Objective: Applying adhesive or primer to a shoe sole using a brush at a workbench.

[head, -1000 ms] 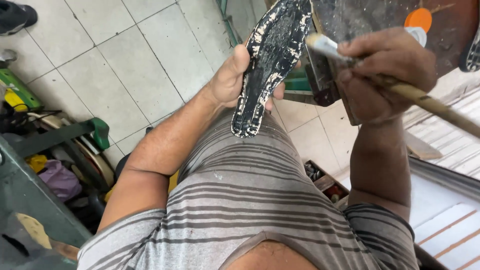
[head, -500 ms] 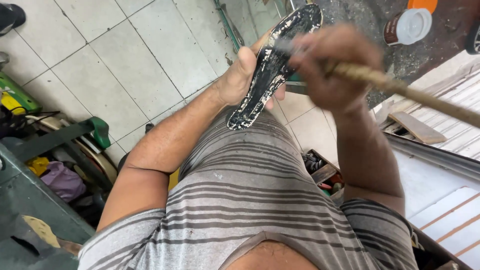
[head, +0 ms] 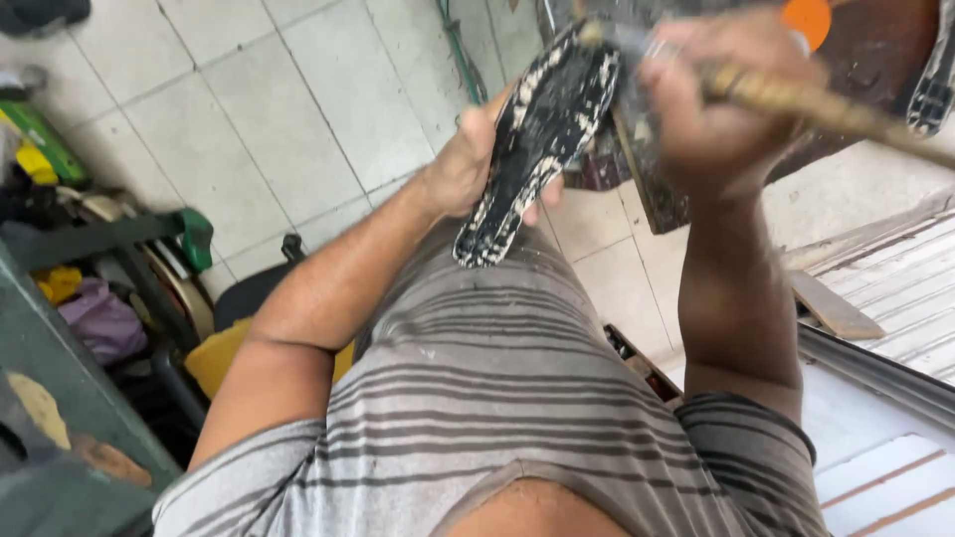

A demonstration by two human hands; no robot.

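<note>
We are looking down at our own chest, and the grey striped shirt [head: 497, 398] is filling the lower middle of the view. Our left hand [head: 476, 164] is closing around a black shoe sole [head: 542, 139] from behind, fingers wrapped about its edge, and is holding it up in front of us with the heel end tilting down toward our belly and the toe end pointing up and away. The face of the sole is turning toward us, dark in the middle with a pale, patchy coating along its rim.

Our right hand [head: 721, 109] is clenching in a full fist around the wooden handle of a brush [head: 796, 99], which is running off to the right edge of the view. The brush's head is sitting at the upper toe end of the sole, touching it or just beside it; motion blur is keeping us from telling which.

Below and behind the hands, a pale tiled floor [head: 279, 109] is spreading out. At the left, a green metal frame [head: 119, 239] is standing among yellow and purple clutter. At the upper right, a second dark sole [head: 935, 70] is hanging near the edge, with an orange lid [head: 806, 18] just beside our right hand's knuckles.
</note>
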